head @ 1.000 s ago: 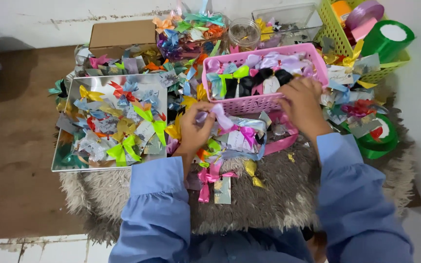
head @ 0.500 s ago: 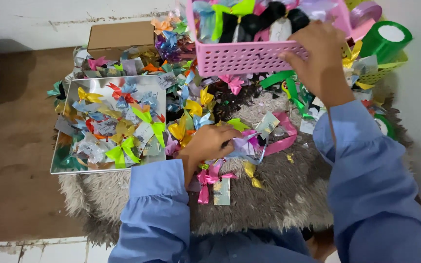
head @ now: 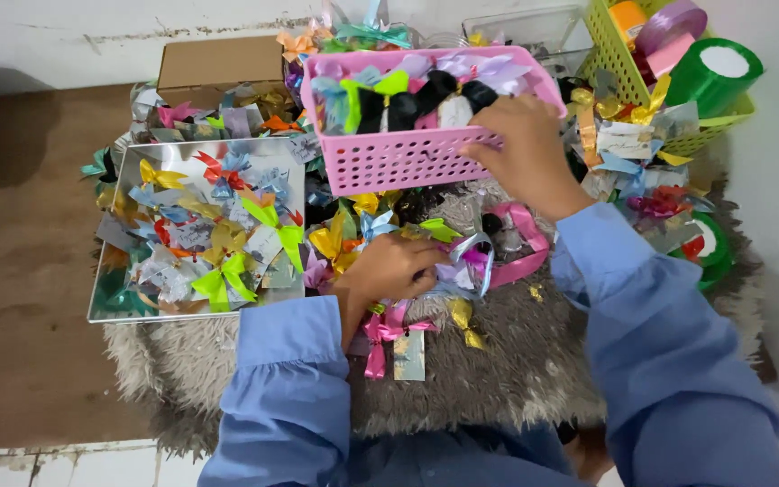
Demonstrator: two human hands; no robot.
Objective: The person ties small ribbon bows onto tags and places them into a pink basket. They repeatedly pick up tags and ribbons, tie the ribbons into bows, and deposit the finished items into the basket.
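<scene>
The right hand (head: pixel 520 149) grips the pink perforated plastic basket (head: pixel 407 144) of ribbon bows by its right end, lower than half a second ago. The left hand (head: pixel 394 266), at seven o'clock from the basket, presses curled onto loose satin bows (head: pixel 462 266) on the grey shaggy rug (head: pixel 498 379).

A plain brown cardboard box (head: pixel 218 65) stands at the grey rug's (head: pixel 498 379) far left corner, behind the clear tray (head: pixel 105 307).

Bare fur is left below the pink basket (head: pixel 407 158); its left is blocked by the clear tray (head: pixel 105 311).
</scene>
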